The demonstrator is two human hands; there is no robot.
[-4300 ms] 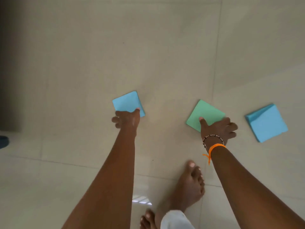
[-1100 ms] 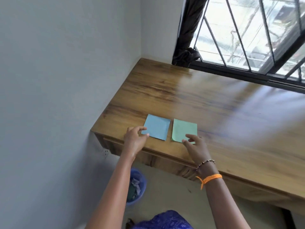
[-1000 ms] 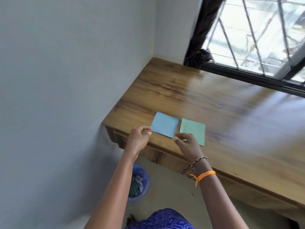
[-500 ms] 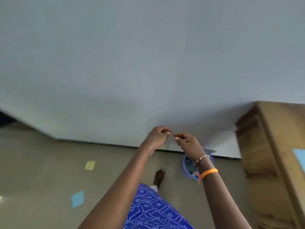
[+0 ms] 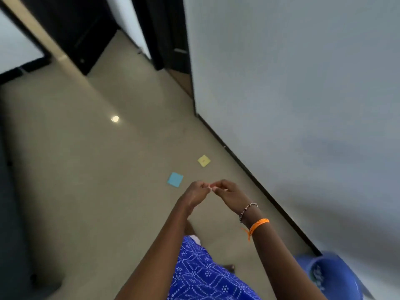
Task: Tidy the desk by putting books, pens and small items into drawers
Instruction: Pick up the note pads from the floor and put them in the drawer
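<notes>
Beyond the fingertips stretches a glossy beige tiled floor [image 5: 91, 169], with a plain pale grey wall [image 5: 303, 83] rising to the right of both hands along a dark skirting strip. Below the right wrist, at the frame's lower corner, stands a round blue plastic bin [image 5: 337, 276]; under the forearms hangs a blue white-dotted patterned garment [image 5: 203, 278].

Held up side by side, the left hand [image 5: 195, 194] and right hand [image 5: 230, 194] meet at their tips, fingers curled inward. Neither shows anything in its grasp, though the blur keeps me from telling whether something tiny is pinched between them. The right wrist wears an orange thread band [image 5: 258, 225] and a beaded bracelet [image 5: 247, 210].

Just past the left fingers lies a square light-blue paper note [image 5: 175, 179] on the floor; farther beyond the right fingers, near the skirting, lies a smaller-looking square yellow paper note [image 5: 204, 160].
</notes>
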